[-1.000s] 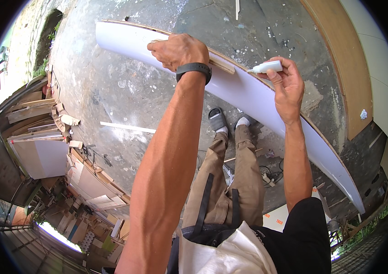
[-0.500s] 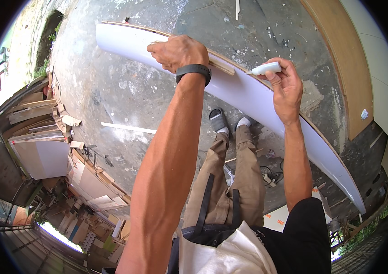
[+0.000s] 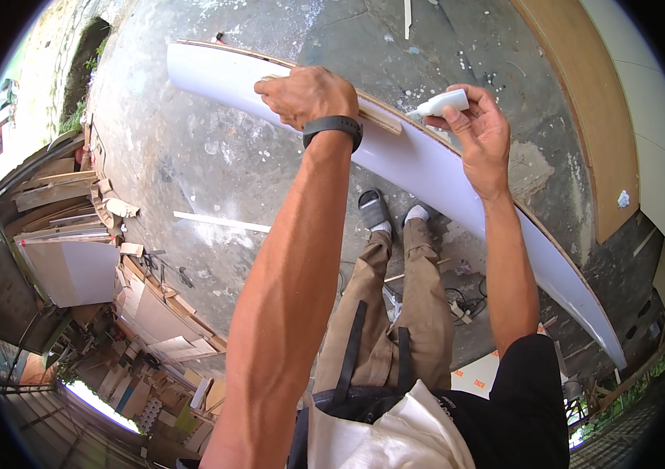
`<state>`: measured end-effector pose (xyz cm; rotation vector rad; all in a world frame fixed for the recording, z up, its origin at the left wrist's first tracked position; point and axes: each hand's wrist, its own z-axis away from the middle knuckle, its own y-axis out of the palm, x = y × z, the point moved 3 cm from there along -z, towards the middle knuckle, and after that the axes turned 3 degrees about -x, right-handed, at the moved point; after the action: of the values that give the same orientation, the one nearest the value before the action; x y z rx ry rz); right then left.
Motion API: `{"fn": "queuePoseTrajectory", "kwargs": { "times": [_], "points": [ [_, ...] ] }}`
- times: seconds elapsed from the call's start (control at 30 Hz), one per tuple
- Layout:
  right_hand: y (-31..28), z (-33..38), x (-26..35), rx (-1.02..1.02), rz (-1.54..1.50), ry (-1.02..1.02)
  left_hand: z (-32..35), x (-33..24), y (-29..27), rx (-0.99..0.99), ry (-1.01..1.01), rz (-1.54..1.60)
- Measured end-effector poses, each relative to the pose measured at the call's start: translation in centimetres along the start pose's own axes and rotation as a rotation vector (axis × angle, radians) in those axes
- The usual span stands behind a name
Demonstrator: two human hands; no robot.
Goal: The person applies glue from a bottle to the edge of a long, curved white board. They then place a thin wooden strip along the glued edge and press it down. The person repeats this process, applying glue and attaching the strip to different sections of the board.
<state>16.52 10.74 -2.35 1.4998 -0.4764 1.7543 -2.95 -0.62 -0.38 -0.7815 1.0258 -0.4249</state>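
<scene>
A long white panel stands on edge in front of me, its thin wooden top edge running from upper left to lower right. My left hand is closed around a narrow wooden strip and presses it along the panel's near face, just below the top edge. In my right hand is a small white squeeze bottle, gripped between thumb and fingers. Its tapered nozzle points left, close to the panel's edge and the strip's right end. Whether the nozzle touches the wood I cannot tell.
A brown board lies on the floor at the right. Stacked boards and wood offcuts fill the left side. A white strip lies on the concrete floor, and cables lie near my feet.
My right hand has moved up and slightly left with the squeeze bottle, whose nozzle is now tilted more downward. My left hand stays nearly in place on the strip.
</scene>
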Motion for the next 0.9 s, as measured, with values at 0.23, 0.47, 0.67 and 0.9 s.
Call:
{"fn": "queuePoseTrajectory", "kwargs": {
  "times": [0.23,0.47,0.67,0.9],
  "points": [
    [0.59,-0.42,-0.43,0.052,0.047,-0.015,0.52,-0.65,-0.39,0.003,-0.009,-0.026],
    [0.7,-0.3,-0.51,0.057,0.069,-0.049,0.58,-0.73,-0.68,0.018,-0.019,-0.022],
    [0.69,-0.16,-0.62,0.048,0.081,-0.064,0.22,-0.25,-0.22,0.008,-0.005,-0.033],
    [0.49,-0.07,-0.8,0.046,0.114,-0.086,0.22,-0.31,-0.13,-0.006,-0.013,-0.025]
  ]
}}
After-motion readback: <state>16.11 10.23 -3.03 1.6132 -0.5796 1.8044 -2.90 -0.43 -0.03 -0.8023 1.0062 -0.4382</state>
